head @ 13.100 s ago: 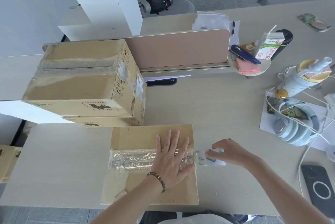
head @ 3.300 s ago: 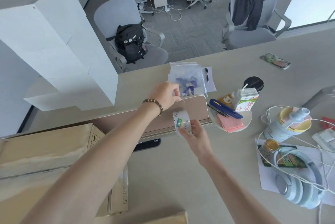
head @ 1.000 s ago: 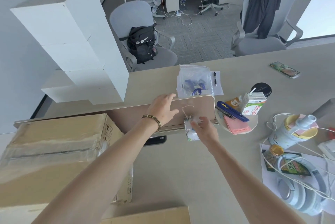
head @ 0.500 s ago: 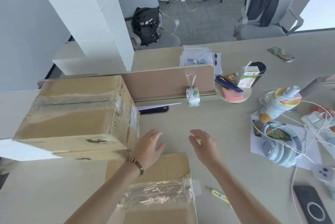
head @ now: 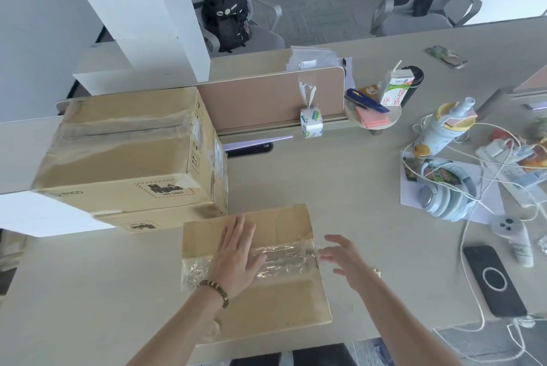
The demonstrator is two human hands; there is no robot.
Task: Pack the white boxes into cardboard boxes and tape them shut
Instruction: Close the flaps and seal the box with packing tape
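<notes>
Since half a second ago we see the left hand [head: 236, 256] has come down flat on the cardboard box [head: 254, 274], fingers straight across its clear tape; the right hand [head: 343, 259] hovers spread at the box's right edge, holding nothing; the box lies near the surface's [head: 340, 188] front edge; the tape roll [head: 311, 126] hangs at the divider [head: 260, 105].

An office: desk divider [head: 266, 102], swivel chairs [head: 414, 16], shared desk [head: 340, 182].
</notes>
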